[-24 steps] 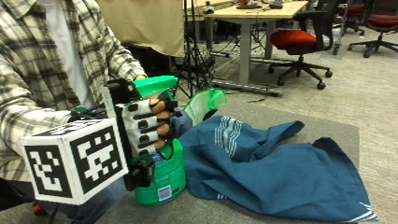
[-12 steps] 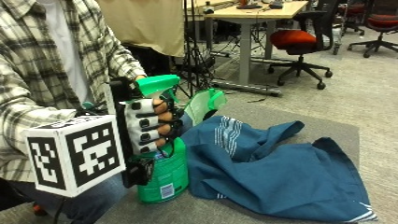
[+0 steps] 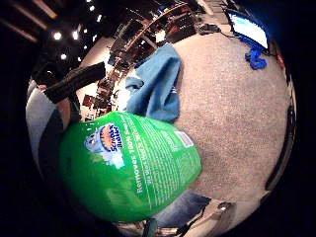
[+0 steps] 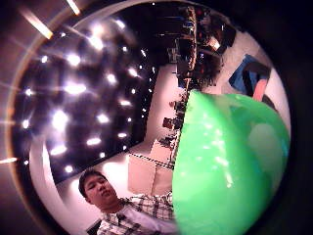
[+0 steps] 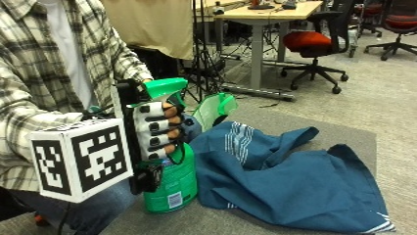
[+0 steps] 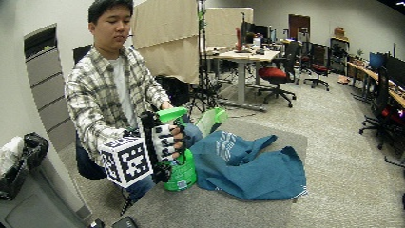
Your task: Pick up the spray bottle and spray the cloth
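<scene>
- The gloved right hand [image 5: 156, 131] has its fingers curled round the neck of the green spray bottle [image 5: 171, 183], just below the bright green trigger head, which sticks out above the knuckles.
- Below the fingers, the bottle's fat body reaches down to the grey table [image 5: 338, 134]; whether its base touches the surface or hangs just off it, I cannot tell from here.
- Beyond the fingertips, on the side away from the person, the blue cloth [image 5: 293, 181] lies crumpled on the tabletop, its nearest fold just beside the bottle's body (touching or not, I cannot say).
- A second, paler green object [image 5: 215, 110] stands up past the fingers, at the cloth's near edge; I cannot tell what it is.
- The cloth spreads far from the hand, and its furthest corner reaches the table's edge.
- On the far side of the cloth from the fingers, a strip of bare grey tabletop runs along to the table's corner.
- From the palm, the bottle's green label [image 3: 123, 163] fills much of the view, with the cloth [image 3: 158, 84] lying on the grey surface past it and open tabletop beside that.
- Past the table, well away from the hand, there is open carpet, then a wooden desk [image 5: 273, 10] and an office chair with a red seat [image 5: 319, 41].
</scene>
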Demonstrator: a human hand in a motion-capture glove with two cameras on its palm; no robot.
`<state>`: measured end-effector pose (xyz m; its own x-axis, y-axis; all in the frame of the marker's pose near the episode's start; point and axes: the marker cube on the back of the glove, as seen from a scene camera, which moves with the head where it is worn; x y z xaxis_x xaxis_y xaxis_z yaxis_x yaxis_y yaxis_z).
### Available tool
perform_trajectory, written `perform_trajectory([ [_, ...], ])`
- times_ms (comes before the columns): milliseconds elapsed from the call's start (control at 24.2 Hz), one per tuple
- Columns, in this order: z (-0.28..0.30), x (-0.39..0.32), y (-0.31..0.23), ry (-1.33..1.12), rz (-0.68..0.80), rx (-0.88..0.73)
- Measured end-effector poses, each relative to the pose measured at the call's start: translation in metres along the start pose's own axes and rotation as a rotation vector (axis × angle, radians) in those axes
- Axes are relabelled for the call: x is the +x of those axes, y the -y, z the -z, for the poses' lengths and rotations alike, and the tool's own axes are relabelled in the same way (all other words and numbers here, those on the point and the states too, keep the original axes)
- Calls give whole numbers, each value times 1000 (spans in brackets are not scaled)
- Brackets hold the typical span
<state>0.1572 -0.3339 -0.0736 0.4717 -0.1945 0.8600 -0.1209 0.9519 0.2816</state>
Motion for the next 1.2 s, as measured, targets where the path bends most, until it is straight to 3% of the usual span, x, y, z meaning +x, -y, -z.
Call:
perform_trajectory([
  [454, -1, -4, 2, -29, -20, -4],
  [1198, -29, -74, 43, -423, -40, -266],
])
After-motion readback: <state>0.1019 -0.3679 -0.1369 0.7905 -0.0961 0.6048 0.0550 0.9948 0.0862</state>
